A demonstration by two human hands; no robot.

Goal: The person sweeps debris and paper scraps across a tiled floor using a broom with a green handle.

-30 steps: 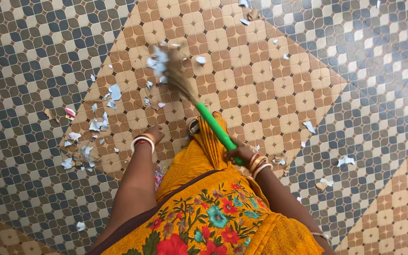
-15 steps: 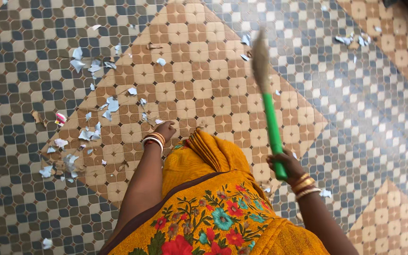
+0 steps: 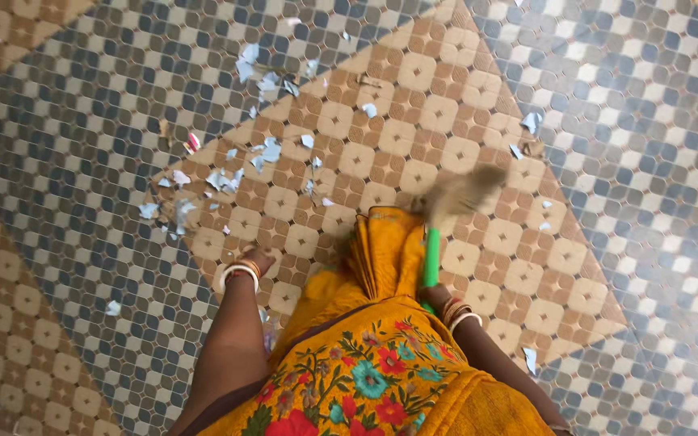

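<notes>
**Broom swung down and in toward the body**

Since half a second ago the broom (image 3: 446,222) has been brought down from its raised slant on the right, and its bristle end is now seen low over the tan tiles, just beyond the folds of the yellow garment (image 3: 381,258). The bristles are blurred with motion. The green handle is held near its lower end by the right hand (image 3: 434,296), whose fingers are mostly hidden behind the cloth and handle; a closed grip around the handle is indicated, though the single fingers cannot be made out. The left hand (image 3: 256,260) is held out over the floor (image 3: 607,161) at the left of the garment, nothing being held in it; whether its fingers are curled or spread cannot be told, as only the back of the hand is seen.

Scraps of paper (image 3: 264,149) are scattered over the tan diamond of the floor toward its upper left edge, with more spilled onto the dark tiles beside it. A few scraps (image 3: 531,121) are seen near the diamond's right edge, and one piece (image 3: 529,358) lies by its lower right edge, close to the right arm. The pleated front of the garment hangs between the two hands and hides the floor directly beneath.
</notes>
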